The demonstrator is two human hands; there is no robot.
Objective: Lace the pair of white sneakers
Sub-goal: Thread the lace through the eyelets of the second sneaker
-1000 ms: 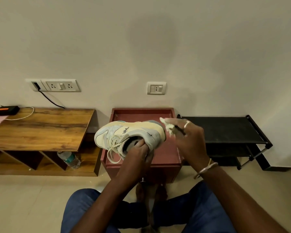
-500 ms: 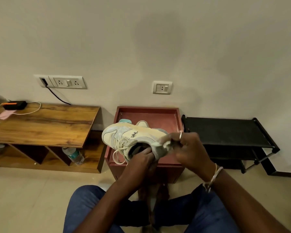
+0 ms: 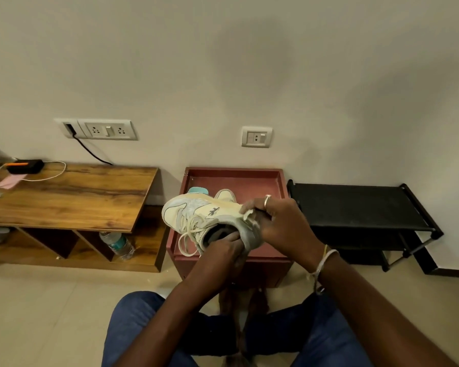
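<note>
While you are holding the white sneaker (image 3: 196,215) on its side just above the red box (image 3: 233,178), your left hand (image 3: 223,247) is gripping its collar, fingers curled into the opening. Your right hand (image 3: 278,223) is clasping the heel, fingers curled and pinching a small whitish scrap (image 3: 247,214) against it; I cannot tell what that is. A loose lace (image 3: 187,234) is hanging over the box's near-left corner. The second sneaker (image 3: 225,194) is lying in the box behind. A wooden bench (image 3: 77,197) is standing left of the box, a black rack (image 3: 355,205) right of it.
</note>
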